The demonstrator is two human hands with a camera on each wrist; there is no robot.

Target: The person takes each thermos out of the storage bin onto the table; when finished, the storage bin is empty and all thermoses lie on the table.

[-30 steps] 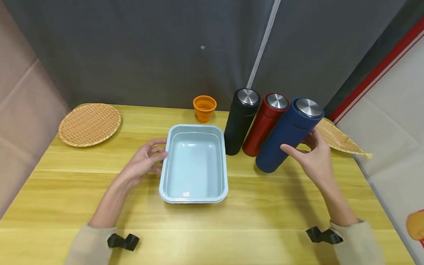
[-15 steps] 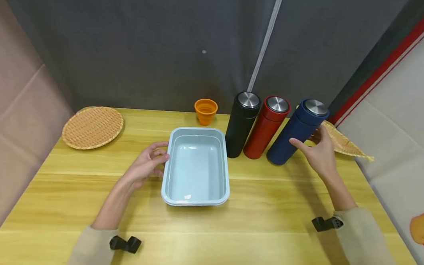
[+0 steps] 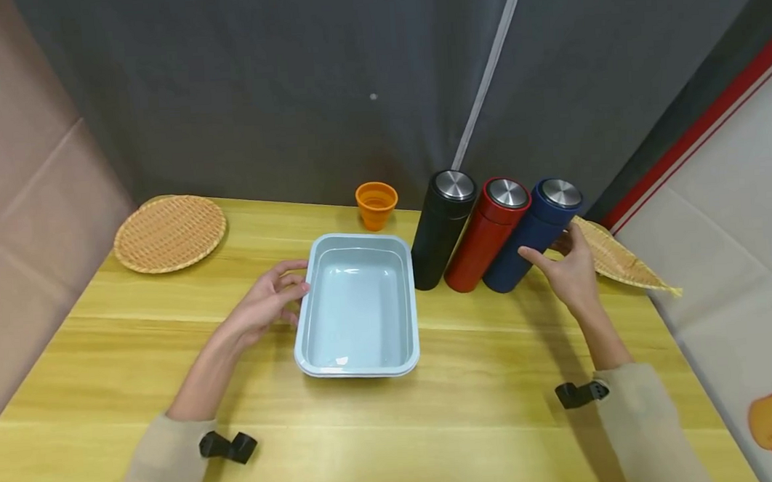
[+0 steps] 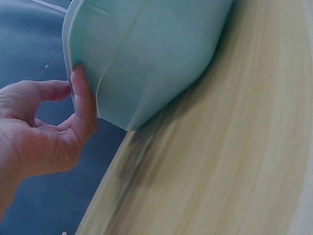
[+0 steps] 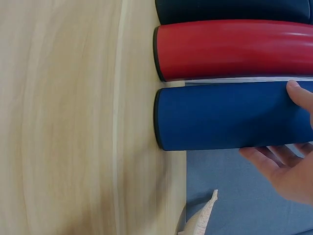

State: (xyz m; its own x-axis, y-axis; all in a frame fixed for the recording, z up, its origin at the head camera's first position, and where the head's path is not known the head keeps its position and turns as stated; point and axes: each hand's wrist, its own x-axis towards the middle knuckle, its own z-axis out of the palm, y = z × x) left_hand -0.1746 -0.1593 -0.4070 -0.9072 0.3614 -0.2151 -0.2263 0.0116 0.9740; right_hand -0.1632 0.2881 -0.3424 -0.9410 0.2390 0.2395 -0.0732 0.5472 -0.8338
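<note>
My left hand pinches the left rim of a light blue rectangular basin. In the left wrist view, thumb and finger meet on either side of that rim. A blue thermos with a steel-topped lid stands upright on the table, and my right hand grips it from the right side. The right wrist view has the thumb on one side of the blue thermos and the fingers on the other. Just left of it stand a red thermos and a black thermos.
Behind the basin is an orange cup. A round woven tray lies at the back left of the wooden table. Another woven piece sits at the right, partly behind my right hand. A dark curtain closes off the back.
My right hand has set the blue thermos farther back, then shifted it left, close beside the red thermos. My left hand keeps its place at the basin's rim.
</note>
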